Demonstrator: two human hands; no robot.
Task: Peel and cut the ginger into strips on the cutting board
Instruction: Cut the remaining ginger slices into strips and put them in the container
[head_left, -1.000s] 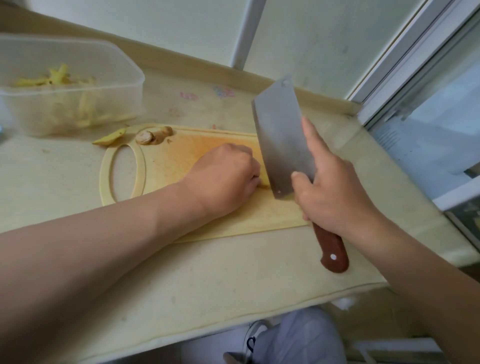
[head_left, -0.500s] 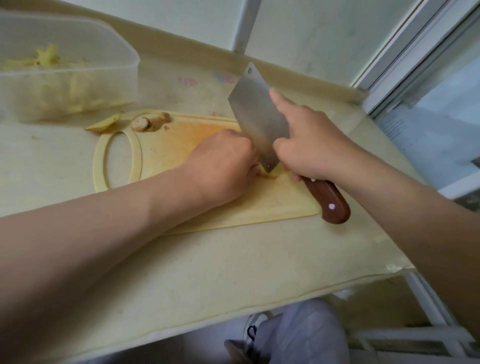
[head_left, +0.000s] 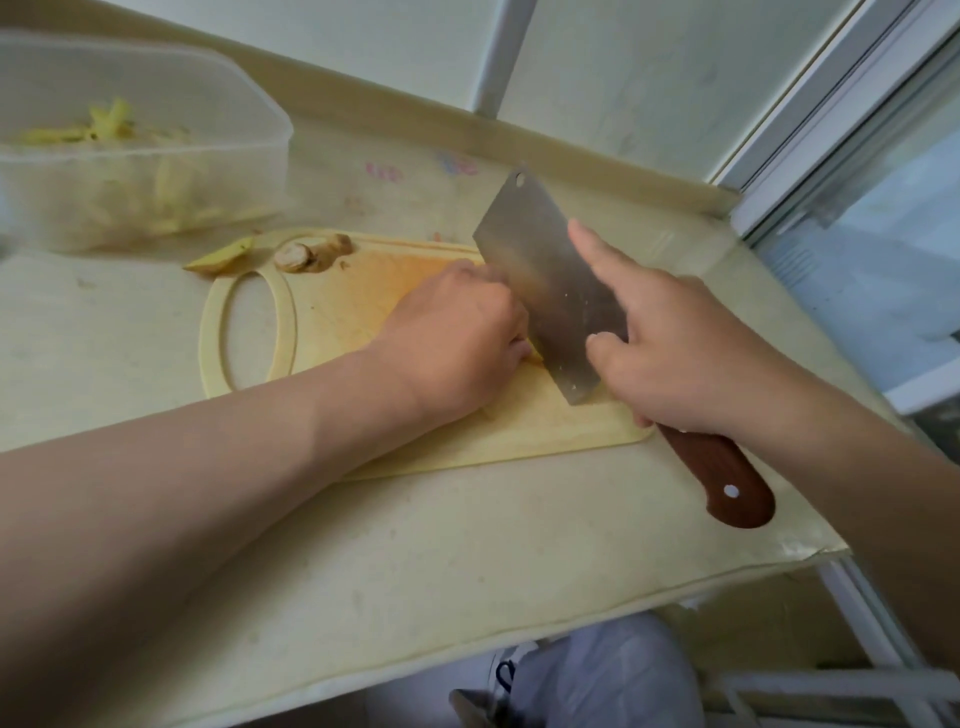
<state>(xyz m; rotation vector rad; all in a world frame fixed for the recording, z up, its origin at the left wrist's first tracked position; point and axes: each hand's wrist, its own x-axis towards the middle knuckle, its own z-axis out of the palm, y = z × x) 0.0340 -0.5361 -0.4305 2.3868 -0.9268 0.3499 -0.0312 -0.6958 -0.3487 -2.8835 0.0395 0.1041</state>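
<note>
While I slice, left hand (head_left: 457, 338): knuckles curled, pinning the ginger (head_left: 535, 357) — only a yellow sliver shows.
Right hand (head_left: 685, 364): gripping the cleaver (head_left: 545, 280), forefinger laid along its flat.
Risk: blade right against my knuckles; a slip of the piece could nick them.
Cutting board (head_left: 353, 312): stained orange, ginger stub (head_left: 311, 253) at its far corner.
Beyond: pale counter (head_left: 415, 545), tub (head_left: 249, 156) of yellow strips (head_left: 109, 124), window (head_left: 857, 249) right.

The person has bare forearms (head_left: 218, 467), pale trousers (head_left: 597, 680), white shoe (head_left: 511, 662).
</note>
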